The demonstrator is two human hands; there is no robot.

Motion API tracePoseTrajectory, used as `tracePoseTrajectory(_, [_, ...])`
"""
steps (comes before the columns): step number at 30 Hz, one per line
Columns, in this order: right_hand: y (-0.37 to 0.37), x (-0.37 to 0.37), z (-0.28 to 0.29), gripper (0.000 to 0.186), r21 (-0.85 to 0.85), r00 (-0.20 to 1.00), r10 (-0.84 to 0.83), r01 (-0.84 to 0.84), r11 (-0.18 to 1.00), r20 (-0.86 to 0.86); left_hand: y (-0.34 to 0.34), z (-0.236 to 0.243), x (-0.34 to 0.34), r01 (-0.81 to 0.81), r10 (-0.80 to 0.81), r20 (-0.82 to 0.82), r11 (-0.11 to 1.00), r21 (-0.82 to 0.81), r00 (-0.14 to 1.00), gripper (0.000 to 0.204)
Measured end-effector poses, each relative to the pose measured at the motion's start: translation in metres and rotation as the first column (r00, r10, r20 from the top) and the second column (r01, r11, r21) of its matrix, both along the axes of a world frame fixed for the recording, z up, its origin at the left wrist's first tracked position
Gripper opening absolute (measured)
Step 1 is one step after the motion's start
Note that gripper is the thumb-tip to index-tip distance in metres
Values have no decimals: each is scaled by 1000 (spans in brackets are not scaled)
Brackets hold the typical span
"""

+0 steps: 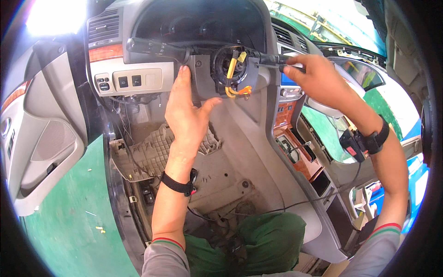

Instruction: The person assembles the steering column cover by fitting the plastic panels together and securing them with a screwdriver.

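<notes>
Knees on the floor below, the left hand (187,108) lies flat and open against the grey column shroud (203,78), just left of the round clockspring (233,67) with its yellow connector, while the right hand (318,78) grips the right stalk (272,59), whose long axis runs sideways toward that hub.

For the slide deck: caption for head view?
Left hand flat on column cover, right hand at right stalk.
</notes>
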State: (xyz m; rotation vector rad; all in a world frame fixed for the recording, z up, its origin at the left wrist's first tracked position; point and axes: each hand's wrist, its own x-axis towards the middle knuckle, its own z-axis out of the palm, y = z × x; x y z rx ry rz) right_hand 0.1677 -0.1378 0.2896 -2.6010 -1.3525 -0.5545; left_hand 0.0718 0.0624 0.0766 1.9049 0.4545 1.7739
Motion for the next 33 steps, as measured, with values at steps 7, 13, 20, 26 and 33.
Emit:
tracePoseTrajectory(7, [-3,16,0,27,-424,747,390,-160,891,538,-4,1,0,1,-1,-22,1000,-1,1000,99])
tracePoseTrajectory(13, [8,13,5,41,-51,977,-133,126,991,-166,-1,-2,2,28,-28,6,999,-26,1000,99])
tracePoseTrajectory(20, [-7,9,-4,29,-165,853,303,-257,952,424,0,2,-2,8,-8,-25,1000,-12,1000,98])
tracePoseTrajectory(26, [-4,9,1,23,-428,749,417,-196,882,515,-2,0,0,34,-34,-14,999,-1,999,97])
tracePoseTrajectory(33, [11,-4,6,36,-93,994,-104,106,990,22,-4,2,0,18,-18,-19,1000,6,1000,98])
